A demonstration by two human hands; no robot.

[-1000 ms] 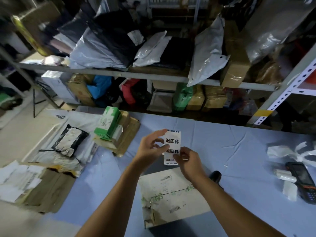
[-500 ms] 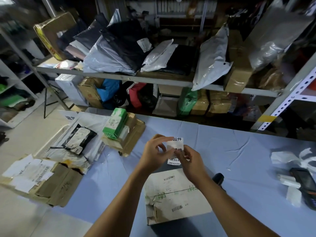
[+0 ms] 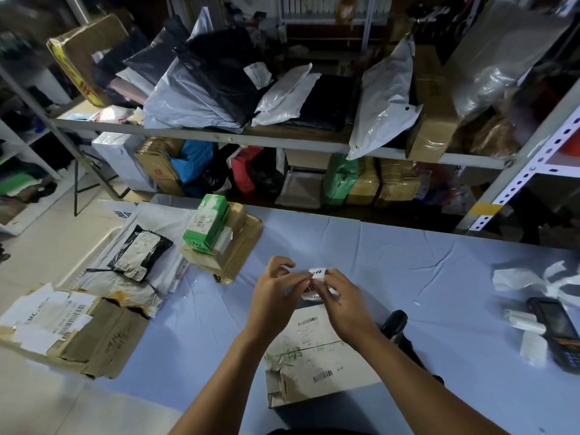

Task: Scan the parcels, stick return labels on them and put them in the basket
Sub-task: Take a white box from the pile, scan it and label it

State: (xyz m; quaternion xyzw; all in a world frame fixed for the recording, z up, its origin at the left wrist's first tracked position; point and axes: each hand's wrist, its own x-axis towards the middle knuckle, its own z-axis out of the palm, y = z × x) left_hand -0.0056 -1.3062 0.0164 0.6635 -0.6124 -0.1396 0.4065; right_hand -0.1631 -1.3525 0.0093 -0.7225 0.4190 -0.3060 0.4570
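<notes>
Head view: left grip (image 3: 276, 296) and right grip (image 3: 342, 306) both pinch return label (image 3: 315, 273) over white parcel (image 3: 314, 365), near bench (image 3: 408, 262) front edge.

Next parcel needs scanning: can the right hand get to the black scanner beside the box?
Probably, once freed: the right hand pinches the label strip, yet the scanner lies uncovered just beside it.
</notes>
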